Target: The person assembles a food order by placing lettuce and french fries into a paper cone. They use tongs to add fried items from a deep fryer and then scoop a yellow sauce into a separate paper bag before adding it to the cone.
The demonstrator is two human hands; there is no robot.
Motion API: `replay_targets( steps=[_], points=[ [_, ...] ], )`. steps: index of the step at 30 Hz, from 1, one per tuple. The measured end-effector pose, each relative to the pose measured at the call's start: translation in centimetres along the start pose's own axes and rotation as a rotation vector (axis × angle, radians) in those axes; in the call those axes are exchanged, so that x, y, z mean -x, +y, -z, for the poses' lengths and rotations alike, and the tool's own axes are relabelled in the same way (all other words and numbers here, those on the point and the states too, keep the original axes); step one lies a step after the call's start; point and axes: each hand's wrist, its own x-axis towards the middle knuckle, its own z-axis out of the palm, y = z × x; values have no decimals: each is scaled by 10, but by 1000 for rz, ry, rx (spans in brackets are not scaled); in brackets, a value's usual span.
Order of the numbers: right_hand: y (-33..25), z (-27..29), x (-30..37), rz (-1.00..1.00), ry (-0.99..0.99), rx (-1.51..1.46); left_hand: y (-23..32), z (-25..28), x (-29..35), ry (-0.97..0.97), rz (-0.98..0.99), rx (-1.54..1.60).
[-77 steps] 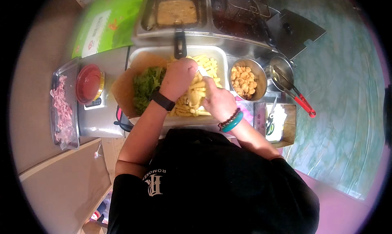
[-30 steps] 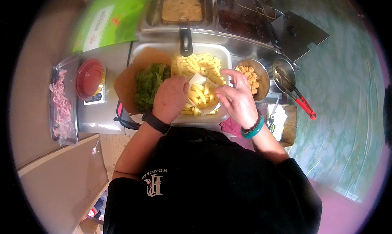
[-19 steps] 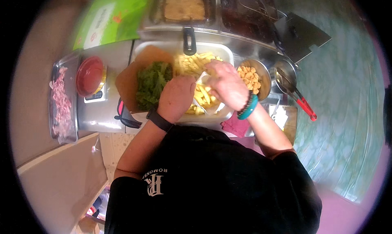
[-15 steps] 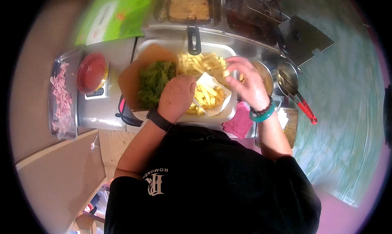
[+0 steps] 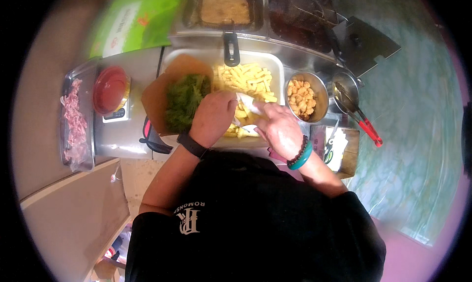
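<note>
Along the near edge of the counter [image 5: 110, 143], head view: a pale tray [image 5: 279, 65] lay at the middle, bearing loose fries [image 5: 246, 78].
Left hand [image 5: 215, 115]: grip narrow, fingers curled onto the left side of a paper wrap [image 5: 246, 101].
Right hand [image 5: 281, 130]: fingers bent against the wrap's right side; whether the grip pinched it, I could not tell.
Paper wrap: white, over the pale tray's near half, partly hidden by both hands, fries inside.
Brown box [image 5: 183, 66]: over the tray's left side, holding leafy greens [image 5: 184, 99].
Left edge: metal tray [image 5: 64, 146] of pink strips [image 5: 74, 117], near a red bowl [image 5: 109, 91].
Far edge: fryer [image 5: 290, 44].
Right end: metal bowl [image 5: 322, 105] of golden pieces [image 5: 301, 99], near red-handled tongs [image 5: 368, 131].
</note>
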Motion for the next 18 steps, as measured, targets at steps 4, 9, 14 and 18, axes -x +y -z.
replay_targets(
  steps=[4, 9, 14, 18],
  points=[
    [8, -7, 3, 40, 35, -16, -1, -1, 4, 41, -37, 86],
    [1, 19, 4, 49, 149, -59, 13, 16, 7, 42, -48, 286],
    [-23, 70, -5, -22, 216, -126, 26, 49, 22, 78, -99, 537],
    [-46, 91, -23, -13, 267, -175, 14, 65, 43, 178, -190, 537]
  ],
)
